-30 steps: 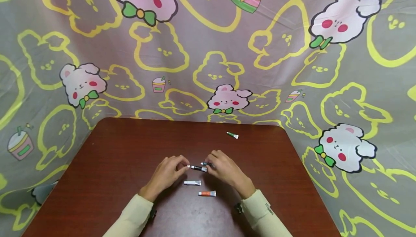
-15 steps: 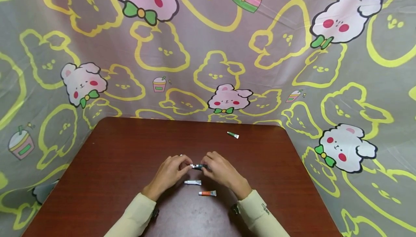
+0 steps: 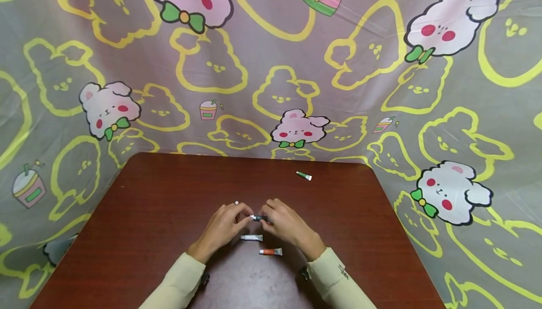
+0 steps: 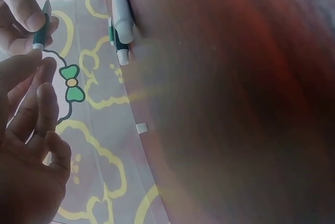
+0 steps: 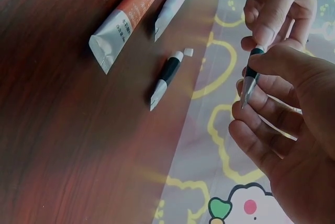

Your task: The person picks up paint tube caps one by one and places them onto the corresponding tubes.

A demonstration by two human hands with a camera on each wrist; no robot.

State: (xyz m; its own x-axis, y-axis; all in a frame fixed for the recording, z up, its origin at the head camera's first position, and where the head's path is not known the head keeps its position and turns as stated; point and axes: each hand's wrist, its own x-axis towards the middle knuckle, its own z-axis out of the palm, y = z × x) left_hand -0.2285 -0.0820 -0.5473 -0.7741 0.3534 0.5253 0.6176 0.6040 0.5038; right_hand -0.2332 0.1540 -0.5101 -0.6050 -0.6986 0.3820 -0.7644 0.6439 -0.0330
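Dark green paint tube [image 3: 258,217], held mid-bench [image 3: 161,191]: cap end in a narrow pinch of the left hand [image 3: 223,226], body between thumb and fingers of the right hand [image 3: 284,219]; bench top runs wide to nine and three o'clock. White tube [image 3: 251,238] at six o'clock, orange tube [image 3: 271,252] at five, green tube [image 3: 304,176] between one and two, near the far edge. Right wrist view, unlike head view: orange tube's lettering, black tube [image 5: 168,71] plainly separate.

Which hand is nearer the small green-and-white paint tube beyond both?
Right. The right hand is this side of the tube, slightly left; the left hand, farther left.
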